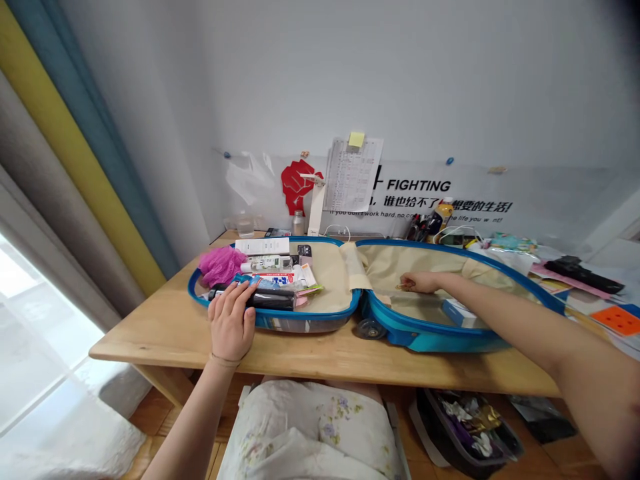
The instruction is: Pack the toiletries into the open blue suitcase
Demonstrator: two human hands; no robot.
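An open blue suitcase lies spread in two halves on the wooden table. My left hand lies over the front rim of the left half, fingers stretched out across the end of a black cylinder. Around it are a bright pink bundle, a white box, a clear bottle and small tubes and packets. Inside the right half, my right hand is closed, with something small and yellowish-brown at its fingertips, too small to name. A blue and white box lies to its right.
The wooden table carries a white lamp and a small bottle behind the suitcase. Papers, a black object and an orange piece lie at the right. A dark bin stands below on the floor.
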